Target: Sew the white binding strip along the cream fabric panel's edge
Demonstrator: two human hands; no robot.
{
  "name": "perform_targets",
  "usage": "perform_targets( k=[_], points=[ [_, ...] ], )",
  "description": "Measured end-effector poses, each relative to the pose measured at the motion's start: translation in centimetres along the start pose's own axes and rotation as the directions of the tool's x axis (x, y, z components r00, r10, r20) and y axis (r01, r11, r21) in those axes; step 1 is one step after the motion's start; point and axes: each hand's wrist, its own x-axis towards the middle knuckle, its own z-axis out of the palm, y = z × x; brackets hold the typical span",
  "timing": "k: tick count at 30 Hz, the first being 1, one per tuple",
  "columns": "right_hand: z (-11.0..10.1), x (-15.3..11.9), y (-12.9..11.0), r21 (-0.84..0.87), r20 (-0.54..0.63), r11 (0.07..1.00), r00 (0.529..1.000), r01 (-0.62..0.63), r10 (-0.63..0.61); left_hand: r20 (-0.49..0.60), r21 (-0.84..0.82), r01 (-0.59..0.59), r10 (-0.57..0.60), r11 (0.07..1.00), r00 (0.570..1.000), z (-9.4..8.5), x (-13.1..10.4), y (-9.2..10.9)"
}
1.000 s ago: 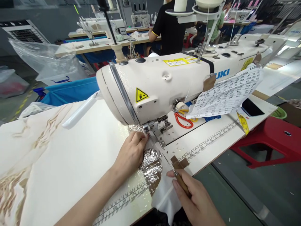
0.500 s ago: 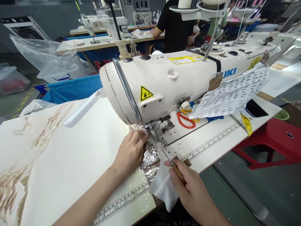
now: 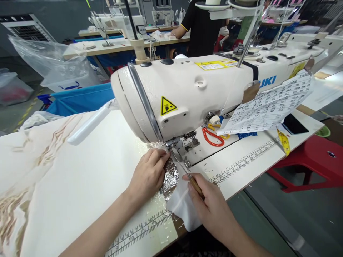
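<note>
Left hand (image 3: 148,171): fingers bunched together on the white cloth (image 3: 184,207), just beside the needle area; whether they pinch or only press cannot be told.
Right hand (image 3: 209,196): closed around the wooden handle of an awl (image 3: 197,186), its metal shaft pointing toward the needle area.
White cloth: runs from the needle area down between the hands to the table's front edge, its lower part loose and rumpled.
Foil (image 3: 170,178): crinkled and shiny, on the table beside the left hand.
Sewing machine (image 3: 184,96): cream, with a yellow warning triangle, standing across the table (image 3: 88,178) from the middle of its far side toward the right.
Front edge: printed ruler scales (image 3: 246,160) run near it on both sides of the hands.
Right front corner: a dark phone (image 3: 295,124), with a yellow tape measure (image 3: 284,142) draped over the front edge nearby.
Under the machine: red-handled scissors (image 3: 213,137); a handwritten sheet (image 3: 268,103) hangs from its side.
Left end: layered pale fabric (image 3: 16,214) in folds.
Beyond the far edge: a blue cloth bin (image 3: 80,101) and a clear plastic bag (image 3: 53,62).
Floor: grey-green, a red stool (image 3: 316,153) by the right front corner.
Back of the room: a person (image 3: 205,32) in black sits at another table, sewing machines alongside.
</note>
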Motion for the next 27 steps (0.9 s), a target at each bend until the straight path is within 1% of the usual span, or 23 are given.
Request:
perform_targets(
  k=[4, 6, 9, 13, 19, 21, 23, 25, 27],
  points=[
    [0.0, 0.2, 0.0, -0.017, 0.009, 1.0, 1.0, -0.014, 0.014, -0.023, -0.094, -0.046, 0.044, 0.994, 0.999, -0.3, 0.1, 0.1],
    [0.0, 0.4, 0.0, -0.032, 0.002, 0.999, 1.0, -0.014, 0.014, -0.014, -0.077, -0.074, 0.073, 0.994, 0.997, -0.3, 0.1, 0.1],
    [0.2, 0.6, -0.1, -0.056, -0.011, 0.998, 1.0, -0.008, 0.008, 0.007, 0.002, -0.086, 0.086, 0.996, 0.996, -0.2, 0.0, 0.1],
    [0.4, 1.0, -0.2, -0.07, -0.013, 0.997, 1.0, 0.012, -0.013, 0.048, 0.087, -0.058, 0.054, 0.995, 0.997, 0.0, 0.0, 0.0],
    [0.4, 1.1, 0.1, -0.101, -0.02, 0.993, 0.998, 0.056, -0.058, 0.075, 0.106, -0.006, -0.002, 0.994, 0.997, 0.3, 0.0, -0.1],
    [0.4, 1.0, 0.2, -0.108, -0.008, 0.989, 0.995, 0.1, -0.101, 0.082, 0.087, 0.02, -0.027, 0.996, 0.996, 0.2, 0.0, 0.0],
    [0.5, 1.0, 0.0, -0.102, 0.001, 0.98, 0.985, 0.171, -0.172, 0.089, 0.049, 0.057, -0.061, 0.997, 0.994, 0.1, 0.1, 0.0],
    [0.7, 1.1, -0.5, -0.087, -0.003, 0.959, 0.963, 0.269, -0.271, 0.091, 0.009, 0.083, -0.083, 0.997, 0.992, 0.0, 0.4, 0.0],
    [1.2, 1.1, -1.4, -0.075, -0.006, 0.925, 0.927, 0.373, -0.374, 0.106, 0.017, 0.069, -0.071, 0.997, 0.992, -0.1, 0.9, 0.0]
  ],
)
